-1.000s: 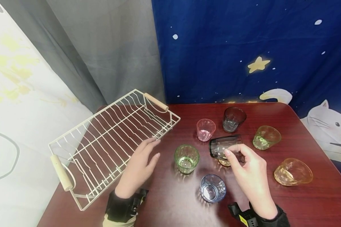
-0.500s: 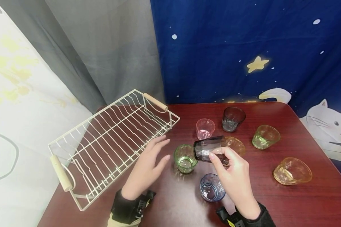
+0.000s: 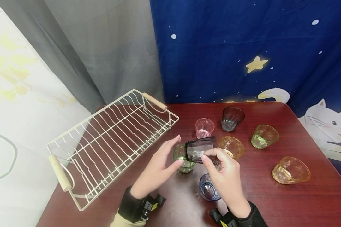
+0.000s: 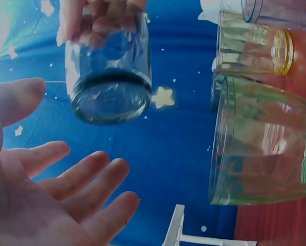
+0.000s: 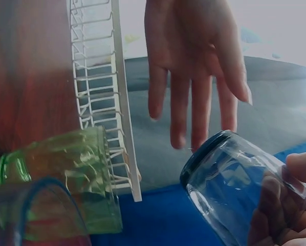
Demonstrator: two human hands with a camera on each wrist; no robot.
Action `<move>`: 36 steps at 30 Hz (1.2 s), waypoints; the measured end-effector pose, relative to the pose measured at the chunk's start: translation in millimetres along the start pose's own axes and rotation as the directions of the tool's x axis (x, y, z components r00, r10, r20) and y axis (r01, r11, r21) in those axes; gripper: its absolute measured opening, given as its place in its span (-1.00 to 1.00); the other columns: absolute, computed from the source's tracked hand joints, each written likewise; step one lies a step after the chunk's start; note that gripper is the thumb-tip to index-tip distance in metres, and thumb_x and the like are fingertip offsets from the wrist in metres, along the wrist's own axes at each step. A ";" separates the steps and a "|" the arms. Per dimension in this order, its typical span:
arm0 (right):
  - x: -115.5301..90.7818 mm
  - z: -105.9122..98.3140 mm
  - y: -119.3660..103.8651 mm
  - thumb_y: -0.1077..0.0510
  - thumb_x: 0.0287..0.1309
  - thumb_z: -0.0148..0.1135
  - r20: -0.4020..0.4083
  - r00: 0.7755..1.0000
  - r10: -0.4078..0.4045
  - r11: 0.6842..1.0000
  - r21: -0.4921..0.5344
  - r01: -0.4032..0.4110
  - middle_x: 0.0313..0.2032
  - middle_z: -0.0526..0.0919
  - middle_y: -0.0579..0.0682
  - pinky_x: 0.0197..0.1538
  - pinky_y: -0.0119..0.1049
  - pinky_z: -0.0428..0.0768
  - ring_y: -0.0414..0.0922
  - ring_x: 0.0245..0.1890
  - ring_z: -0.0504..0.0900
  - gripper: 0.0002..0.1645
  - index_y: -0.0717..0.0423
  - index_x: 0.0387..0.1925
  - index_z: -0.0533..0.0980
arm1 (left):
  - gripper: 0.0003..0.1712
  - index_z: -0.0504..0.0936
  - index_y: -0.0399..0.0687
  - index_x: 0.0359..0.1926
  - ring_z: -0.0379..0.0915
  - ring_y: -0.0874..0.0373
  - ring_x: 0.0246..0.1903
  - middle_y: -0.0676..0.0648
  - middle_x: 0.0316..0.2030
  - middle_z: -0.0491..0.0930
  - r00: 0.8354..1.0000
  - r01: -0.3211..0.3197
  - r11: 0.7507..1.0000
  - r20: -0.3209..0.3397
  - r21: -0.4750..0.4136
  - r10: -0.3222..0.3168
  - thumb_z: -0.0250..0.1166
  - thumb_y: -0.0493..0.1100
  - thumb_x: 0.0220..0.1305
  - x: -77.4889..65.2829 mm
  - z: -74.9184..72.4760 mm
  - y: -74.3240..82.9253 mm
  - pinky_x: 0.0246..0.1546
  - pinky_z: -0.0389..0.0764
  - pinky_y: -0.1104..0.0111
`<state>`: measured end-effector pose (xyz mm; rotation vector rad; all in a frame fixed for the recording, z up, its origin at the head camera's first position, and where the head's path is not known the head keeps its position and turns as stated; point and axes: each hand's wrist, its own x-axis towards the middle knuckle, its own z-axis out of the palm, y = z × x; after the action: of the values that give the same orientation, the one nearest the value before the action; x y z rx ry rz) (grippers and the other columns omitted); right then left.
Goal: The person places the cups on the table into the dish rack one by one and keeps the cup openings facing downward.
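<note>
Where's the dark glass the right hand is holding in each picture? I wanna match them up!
Head: the dark glass is right of and below the middle, in the right hand.
Left wrist: the dark glass is at the top, left of the middle.
Right wrist: the dark glass is at the lower right.
Shared landmark: the left hand, holding nothing, shows in all three.

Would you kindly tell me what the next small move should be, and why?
I'd probably curl the left hand round the base of the smoky grey glass: that hand is open, with a gap before the base in the left wrist view, while the right hand holds the glass sideways by its rim end.
</note>
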<state>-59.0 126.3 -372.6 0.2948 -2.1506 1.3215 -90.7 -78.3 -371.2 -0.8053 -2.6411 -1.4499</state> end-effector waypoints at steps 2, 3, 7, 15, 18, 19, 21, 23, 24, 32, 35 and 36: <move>-1.1 1.1 -0.6 0.35 0.09 0.33 0.018 1.000 0.011 0.999 0.032 -0.012 -0.41 0.68 -0.04 -0.34 -0.63 0.47 -0.44 -0.41 0.53 -0.82 -0.01 -0.37 0.62 | -0.19 0.06 0.20 0.50 0.25 0.14 0.37 0.04 0.39 0.30 1.000 0.004 1.000 0.006 -0.016 -0.004 0.23 -0.03 0.33 0.6 2.3 0.9 0.38 0.33 0.10; -1.4 1.5 -0.8 0.35 0.10 0.31 0.027 1.000 0.015 0.999 0.047 -0.016 -0.41 0.68 -0.04 -0.32 -0.63 0.50 -0.43 -0.40 0.54 -0.83 0.00 -0.37 0.62 | -0.18 0.05 0.19 0.50 0.26 0.12 0.37 0.03 0.38 0.30 1.000 0.008 1.000 0.010 -0.023 -0.007 0.23 -0.03 0.33 0.8 3.3 1.1 0.38 0.34 0.10; -1.3 1.1 -0.7 0.33 0.18 0.25 0.085 0.995 0.043 0.992 0.112 -0.052 -0.39 0.65 -0.10 -0.28 -0.61 0.56 -0.43 -0.37 0.57 -0.93 0.13 -0.36 0.61 | -0.16 0.03 0.17 0.51 0.29 0.07 0.36 0.02 0.39 0.32 0.999 0.026 0.999 0.022 -0.044 -0.025 0.24 -0.02 0.33 1.7 5.6 2.1 0.38 0.33 0.09; -1.5 3.7 0.5 0.45 0.15 0.21 0.136 0.989 0.066 0.961 0.258 -0.100 -0.39 0.58 -0.21 -0.31 -0.54 0.56 -0.41 -0.38 0.53 -0.91 0.25 -0.36 0.57 | -0.17 0.01 0.12 0.52 0.27 0.13 0.38 0.00 0.42 0.28 0.998 0.056 0.997 0.042 -0.051 -0.054 0.21 0.01 0.35 0.9 9.4 2.5 0.38 0.34 0.09; -2.0 5.1 0.6 0.45 0.15 0.20 0.144 0.988 0.061 0.950 0.295 -0.102 -0.39 0.58 -0.21 -0.30 -0.53 0.55 -0.42 -0.37 0.53 -0.91 0.27 -0.36 0.56 | -0.18 0.02 0.14 0.51 0.29 0.14 0.37 -0.02 0.42 0.28 0.997 0.073 0.996 0.044 -0.055 -0.071 0.20 0.04 0.35 -0.3 9.9 4.0 0.36 0.37 0.09; -2.2 5.5 0.8 0.46 0.15 0.20 0.144 0.988 0.056 0.946 0.307 -0.099 -0.39 0.57 -0.21 -0.30 -0.53 0.54 -0.41 -0.36 0.53 -0.91 0.28 -0.36 0.56 | -0.18 0.02 0.15 0.51 0.30 0.13 0.36 -0.03 0.42 0.28 0.996 0.075 0.995 0.042 -0.059 -0.073 0.20 0.04 0.36 -0.5 9.9 4.4 0.36 0.38 0.09; -2.1 6.4 1.2 0.48 0.15 0.19 0.141 0.989 0.043 0.941 0.326 -0.087 -0.37 0.58 -0.20 -0.29 -0.54 0.55 -0.40 -0.35 0.54 -0.90 0.29 -0.35 0.56 | -0.19 0.02 0.18 0.51 0.29 0.14 0.37 -0.02 0.43 0.27 0.996 0.078 0.995 0.039 -0.063 -0.076 0.20 0.04 0.35 -0.4 10.0 5.3 0.36 0.37 0.09; -1.9 7.2 1.5 0.49 0.14 0.18 0.139 0.990 0.033 0.935 0.347 -0.080 -0.36 0.59 -0.20 -0.28 -0.55 0.56 -0.40 -0.34 0.56 -0.89 0.30 -0.35 0.55 | -0.18 0.03 0.19 0.51 0.27 0.13 0.38 -0.02 0.44 0.25 0.996 0.080 0.995 0.035 -0.059 -0.078 0.21 0.03 0.35 -0.2 10.3 5.6 0.37 0.36 0.09; -1.8 7.5 1.6 0.50 0.14 0.17 0.139 0.990 0.031 0.931 0.357 -0.079 -0.36 0.59 -0.20 -0.28 -0.55 0.56 -0.40 -0.33 0.56 -0.88 0.30 -0.34 0.55 | -0.18 0.02 0.19 0.51 0.26 0.14 0.39 -0.01 0.44 0.24 0.996 0.082 0.995 0.034 -0.057 -0.080 0.21 0.03 0.35 0.1 10.4 5.7 0.38 0.35 0.09; -4.3 11.5 1.9 0.53 0.12 0.17 0.128 0.991 0.036 0.929 0.360 -0.080 -0.36 0.58 -0.26 -0.29 -0.55 0.54 -0.42 -0.33 0.54 -0.86 0.31 -0.33 0.55 | -0.17 0.02 0.15 0.51 0.23 0.15 0.38 0.00 0.46 0.20 0.994 0.109 0.992 0.027 -0.069 -0.107 0.21 0.00 0.35 1.3 11.3 6.9 0.37 0.37 0.09; -5.5 13.1 1.7 0.53 0.11 0.16 0.110 0.994 0.019 0.926 0.374 -0.059 -0.34 0.59 -0.26 -0.25 -0.56 0.54 -0.41 -0.31 0.55 -0.84 0.31 -0.32 0.55 | -0.19 0.04 0.14 0.51 0.25 0.14 0.38 0.01 0.45 0.20 0.993 0.118 0.989 0.020 -0.087 -0.116 0.21 -0.02 0.35 1.0 11.6 7.7 0.35 0.39 0.09; -5.7 13.6 1.5 0.54 0.11 0.16 0.102 0.995 0.009 0.922 0.385 -0.048 -0.33 0.60 -0.25 -0.23 -0.57 0.55 -0.41 -0.30 0.56 -0.84 0.32 -0.32 0.55 | -0.20 0.05 0.14 0.50 0.27 0.13 0.36 0.00 0.44 0.22 0.993 0.119 0.988 0.016 -0.098 -0.118 0.21 -0.03 0.35 0.9 11.9 7.7 0.34 0.40 0.09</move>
<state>-60.1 114.6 -381.5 0.4956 -1.9616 1.7824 -85.3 -65.2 -371.7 -0.6737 -2.6860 -1.6203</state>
